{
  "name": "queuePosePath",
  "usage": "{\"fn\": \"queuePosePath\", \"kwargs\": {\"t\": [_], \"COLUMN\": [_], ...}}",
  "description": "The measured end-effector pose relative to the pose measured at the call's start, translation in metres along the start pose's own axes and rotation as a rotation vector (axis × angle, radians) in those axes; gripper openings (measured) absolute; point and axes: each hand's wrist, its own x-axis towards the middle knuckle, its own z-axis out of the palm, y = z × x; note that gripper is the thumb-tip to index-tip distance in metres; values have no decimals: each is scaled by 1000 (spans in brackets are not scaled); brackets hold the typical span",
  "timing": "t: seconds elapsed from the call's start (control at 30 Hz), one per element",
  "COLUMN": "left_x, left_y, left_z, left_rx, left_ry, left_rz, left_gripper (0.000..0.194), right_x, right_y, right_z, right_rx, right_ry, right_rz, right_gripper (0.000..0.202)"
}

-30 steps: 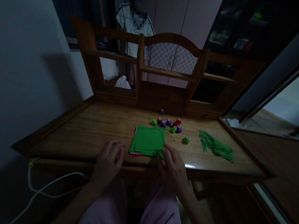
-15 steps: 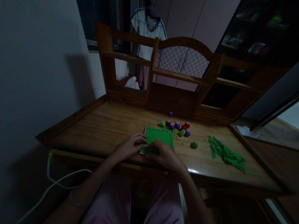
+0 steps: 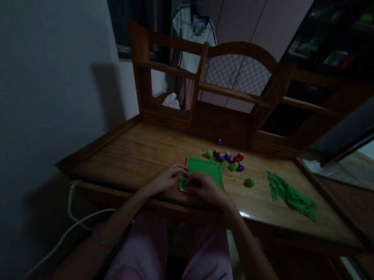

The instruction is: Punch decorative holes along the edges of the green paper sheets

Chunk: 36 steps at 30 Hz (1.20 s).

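— Both hands sit at the near edge of the green sheets; the left hand [image 3: 167, 179] rests at the stack's left corner with its fingers curled onto the top sheet, and the right hand [image 3: 206, 188] lies just beside it, knuckles up, fingertips on the same near edge; whether either one pinches a sheet or only presses on it, I cannot tell in this dim light.

— And the stack of green sheets [image 3: 206, 169] itself?

— Flat on the wooden desk [image 3: 140, 153], close to its front edge, roughly in the middle; a row of small holes runs along its border, and a thin red or pink sheet [image 3: 186, 162] peeks out along its left side, underneath.

— What lies about it?

— Just behind the stack, a cluster of small round punches [image 3: 226, 157] in green, red and purple, some touching one another; one purple punch [image 3: 219, 141] stands apart, nearer the wooden shelf unit [image 3: 207, 87]; one green punch [image 3: 250, 182] sits alone to the right; further right, well apart from the hands, a heap of green strips [image 3: 291, 195]; a white cable [image 3: 70, 228] hangs below the desk's left end.
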Motion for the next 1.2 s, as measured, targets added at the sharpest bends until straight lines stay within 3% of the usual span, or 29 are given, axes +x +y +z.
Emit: {"fn": "queuePosePath", "kwargs": {"t": [0.3,0.8,1.2], "left_x": [-5,-6,-6], "left_y": [3,2,3], "left_z": [0,-2,5], "left_rx": [6,15,94], "left_ry": [-24,-80,-26], "left_rz": [4,-29,-29], "left_gripper": [22,24,24], "right_x": [-6,-4,-3], "right_y": [3,8,2], "right_z": [-4,-2,7], "right_rx": [103,151,116], "right_ry": [4,-24,45], "right_rz": [-13,44,-22], "right_gripper": [23,22,17]}}
